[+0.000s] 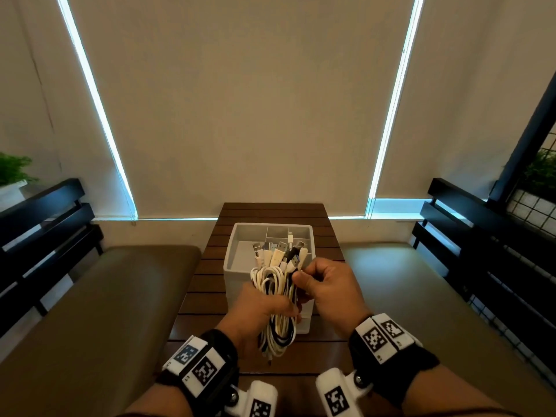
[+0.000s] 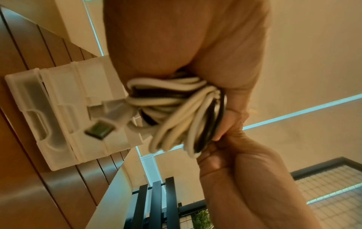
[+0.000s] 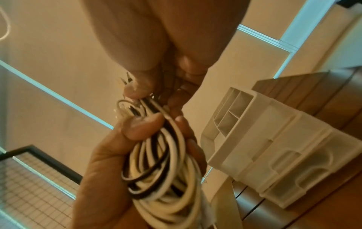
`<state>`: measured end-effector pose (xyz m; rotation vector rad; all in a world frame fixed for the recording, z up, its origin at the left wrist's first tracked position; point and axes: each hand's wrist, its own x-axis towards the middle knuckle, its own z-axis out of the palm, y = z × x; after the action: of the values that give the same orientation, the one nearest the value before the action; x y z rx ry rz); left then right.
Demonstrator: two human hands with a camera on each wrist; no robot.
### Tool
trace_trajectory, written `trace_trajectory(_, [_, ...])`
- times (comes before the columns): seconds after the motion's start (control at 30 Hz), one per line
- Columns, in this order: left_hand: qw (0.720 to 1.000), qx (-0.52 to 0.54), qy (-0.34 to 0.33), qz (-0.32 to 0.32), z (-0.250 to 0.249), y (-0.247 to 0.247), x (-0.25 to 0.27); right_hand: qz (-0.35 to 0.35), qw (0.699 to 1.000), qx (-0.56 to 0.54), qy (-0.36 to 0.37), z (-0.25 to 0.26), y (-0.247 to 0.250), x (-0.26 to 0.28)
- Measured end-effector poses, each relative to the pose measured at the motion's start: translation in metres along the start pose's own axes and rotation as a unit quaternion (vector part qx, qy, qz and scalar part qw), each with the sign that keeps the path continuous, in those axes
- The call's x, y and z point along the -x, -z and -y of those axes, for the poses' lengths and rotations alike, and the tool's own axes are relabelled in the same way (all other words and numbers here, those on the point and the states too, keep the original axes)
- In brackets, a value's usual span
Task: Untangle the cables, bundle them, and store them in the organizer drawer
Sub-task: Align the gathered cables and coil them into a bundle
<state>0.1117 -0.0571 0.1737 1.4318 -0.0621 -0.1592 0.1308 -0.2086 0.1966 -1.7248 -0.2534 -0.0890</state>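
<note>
Cables (image 1: pixel 275 299), white and black, are gathered into one coiled bundle held in the air over the near half of the wooden table (image 1: pixel 198 284), in front of the organizer (image 1: pixel 237 284). From the head view, the left hand (image 1: pixel 258 308) is wrapped around the middle of the bundle, and the right hand (image 1: pixel 328 290) pinches strands near the top, just under the plugs. Roughly eight plugs fan upward above the fingers; the exact count is hard to tell. The organizer's open top tray, split by dividers, stands straight behind the bundle, partly hidden by it. Two padded benches flank the table, one on each side, with two potted plants at the far edges.

In the left wrist view, the left hand (image 2: pixel 195 46) is curled around the cables (image 2: pixel 176 108), the right hand (image 2: pixel 245 162) touches the loops from below, and the organizer (image 2: pixel 64 124) shows two stacked drawers with recessed handles. One plug dangles, blurred.

In the right wrist view, the right hand (image 3: pixel 156 54) pinches a few strands of the cables (image 3: pixel 166 170), the left hand (image 3: pixel 101 170) grips the coil, and the organizer (image 3: pixel 274 147) sits beside them on the table (image 3: pixel 333 100).
</note>
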Motion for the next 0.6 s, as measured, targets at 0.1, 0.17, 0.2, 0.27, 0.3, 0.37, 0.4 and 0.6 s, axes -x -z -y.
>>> trace_trajectory(0.1, [1.000,-0.018,-0.015,0.001,0.001,-0.002,0.001,-0.016,1.000,0.008,-0.003,-0.007,-0.001,0.000])
trace_trajectory(0.17, [0.999,-0.050,-0.021,-0.003,0.000,0.000,0.001,0.009,1.000,-0.013,-0.017,-0.011,0.002,0.000])
trace_trajectory(0.2, [0.997,-0.071,-0.024,-0.008,0.000,0.002,0.001,0.032,0.999,-0.029,-0.030,-0.011,0.005,-0.001])
trace_trajectory(0.27, [0.994,-0.105,-0.033,-0.011,-0.001,0.004,0.000,0.081,0.992,-0.071,-0.059,-0.011,0.012,-0.004])
trace_trajectory(0.3, [0.993,-0.116,-0.033,-0.009,-0.002,0.005,0.001,0.108,0.985,-0.109,-0.080,-0.013,0.015,-0.005])
trace_trajectory(0.37, [0.992,-0.122,-0.028,0.002,-0.004,0.004,0.002,0.155,0.955,-0.220,-0.122,-0.014,0.014,-0.007])
trace_trajectory(0.4, [0.992,-0.124,-0.025,0.005,-0.005,0.002,0.003,0.177,0.942,-0.258,-0.122,-0.012,0.011,-0.007])
trace_trajectory(0.6, [0.990,-0.137,-0.012,0.043,-0.005,-0.008,-0.002,0.086,0.974,-0.200,-0.065,0.003,-0.015,-0.003])
